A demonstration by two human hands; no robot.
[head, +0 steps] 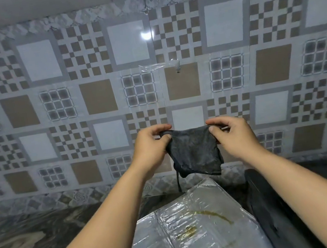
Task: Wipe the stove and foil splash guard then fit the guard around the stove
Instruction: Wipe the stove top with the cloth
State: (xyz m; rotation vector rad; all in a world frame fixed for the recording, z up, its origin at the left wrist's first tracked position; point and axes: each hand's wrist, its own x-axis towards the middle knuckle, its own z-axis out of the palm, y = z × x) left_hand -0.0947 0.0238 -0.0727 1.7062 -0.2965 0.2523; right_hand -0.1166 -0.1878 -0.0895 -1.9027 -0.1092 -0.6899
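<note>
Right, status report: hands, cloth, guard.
Left hand and right hand pinch dark cloth by its top corners, held up. Foil splash guard below, yellow stains unwiped. Nothing in the way.

Matt dark cloth (194,151); glossy crinkled foil guard (196,226)

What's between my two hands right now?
In the head view, a dark cloth stretches between the left hand and right hand, each pinching a top corner, above the foil guard.
</note>
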